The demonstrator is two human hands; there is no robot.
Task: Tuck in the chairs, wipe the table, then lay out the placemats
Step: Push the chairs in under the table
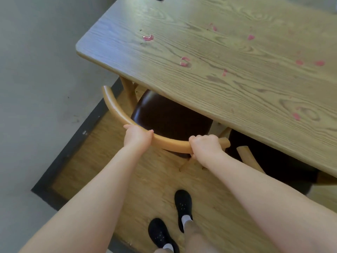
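Observation:
A wooden chair with a curved light-wood back rail point(116, 110) and a dark brown seat point(169, 115) stands at the near edge of the wood-grain table point(228, 84), its seat partly under the tabletop. My left hand point(136, 136) grips the rail near its middle. My right hand point(205, 146) grips the rail near its right end. Several pink scraps point(148, 37) lie scattered on the tabletop. No cloth or placemats are in view.
A second chair point(249, 157) with a dark seat sits under the table to the right, close to the first chair's rail end. My feet in black shoes point(183, 207) stand on the wood floor panel. Grey floor lies left, past a dark border strip point(73, 147).

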